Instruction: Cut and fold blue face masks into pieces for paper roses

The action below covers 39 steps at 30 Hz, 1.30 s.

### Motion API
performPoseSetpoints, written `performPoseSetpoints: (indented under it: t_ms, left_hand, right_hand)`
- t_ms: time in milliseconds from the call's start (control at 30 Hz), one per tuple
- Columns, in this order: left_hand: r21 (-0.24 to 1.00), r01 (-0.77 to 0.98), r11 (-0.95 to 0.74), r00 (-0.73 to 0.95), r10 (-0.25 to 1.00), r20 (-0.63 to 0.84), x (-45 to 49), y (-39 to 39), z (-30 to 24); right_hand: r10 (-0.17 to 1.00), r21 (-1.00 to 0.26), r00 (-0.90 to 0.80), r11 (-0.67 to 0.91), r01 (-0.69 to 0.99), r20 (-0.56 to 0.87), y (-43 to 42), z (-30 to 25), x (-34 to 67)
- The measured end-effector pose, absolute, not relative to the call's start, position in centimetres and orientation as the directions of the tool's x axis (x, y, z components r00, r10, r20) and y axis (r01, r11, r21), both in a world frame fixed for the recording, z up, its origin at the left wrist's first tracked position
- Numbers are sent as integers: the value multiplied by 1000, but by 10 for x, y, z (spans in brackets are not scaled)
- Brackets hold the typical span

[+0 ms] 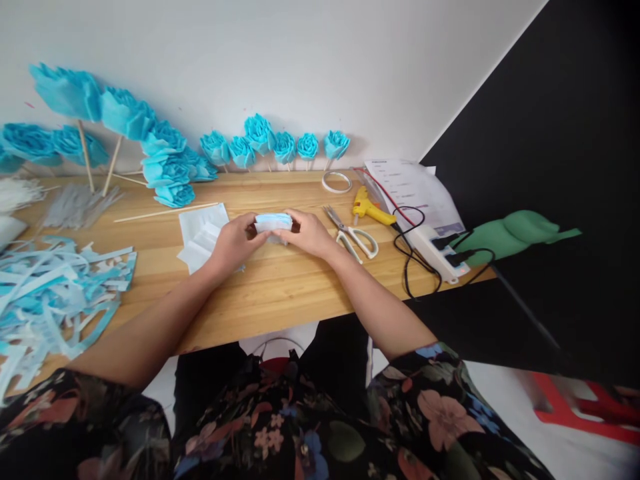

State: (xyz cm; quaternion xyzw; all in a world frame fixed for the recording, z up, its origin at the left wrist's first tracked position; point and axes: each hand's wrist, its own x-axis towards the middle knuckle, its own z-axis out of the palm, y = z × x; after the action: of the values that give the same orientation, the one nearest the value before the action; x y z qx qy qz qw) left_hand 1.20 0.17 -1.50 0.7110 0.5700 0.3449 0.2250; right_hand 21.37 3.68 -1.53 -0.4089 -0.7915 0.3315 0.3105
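Both hands are gripping the same piece: left hand (pixel 235 243) is pinching its left end, right hand (pixel 311 233) its right end, thumbs on the near side. The blue-white piece (pixel 273 223) is sitting straight between them, just above the bench (pixel 270 300) or touching it; can't tell which. Its long axis is running left to right, hand to hand, roughly along the bench's near edge. Neither hand is nearer; the two are facing each other across it, with the middle showing bare. Layers are showing along the top, but can't tell if it's one folded strip or several stacked. Fingertips behind it are hiding from view.

Around it: white sheets (pixel 197 223) are lying just beside the left hand, partly behind it. Scissors (pixel 346 228) are lying to the right of the right hand, near but apart, blades pointing away from the person. Glue gun (pixel 370 207) is resting beyond the scissors, further right. Blue flowers (pixel 260 133) are standing along the wall, well apart from the piece.
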Motion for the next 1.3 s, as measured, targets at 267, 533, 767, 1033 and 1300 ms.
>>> performPoseSetpoints:
  t_ms: [267, 533, 767, 1033, 1300]
  left_hand:
    - [704, 645, -296, 98, 946, 309, 13, -2, -12]
    - [680, 688, -254, 119, 964, 239, 10, 3, -19]
    - [733, 626, -268, 106, 959, 261, 12, 1, -17]
    - [884, 371, -285, 89, 958, 271, 15, -8, -2]
    - [923, 310, -230, 120, 972, 202, 15, -7, -5]
  right_hand:
    - [865, -759, -439, 452, 468, 244, 35, -11, 214]
    - [873, -763, -446, 423, 488, 198, 38, -19, 212]
    - [870, -852, -430, 403, 336, 242, 44, -28, 215]
    - [887, -991, -448, 134, 10, 116, 48, -30, 212]
    - [889, -999, -457, 10, -32, 24, 44, -24, 211]
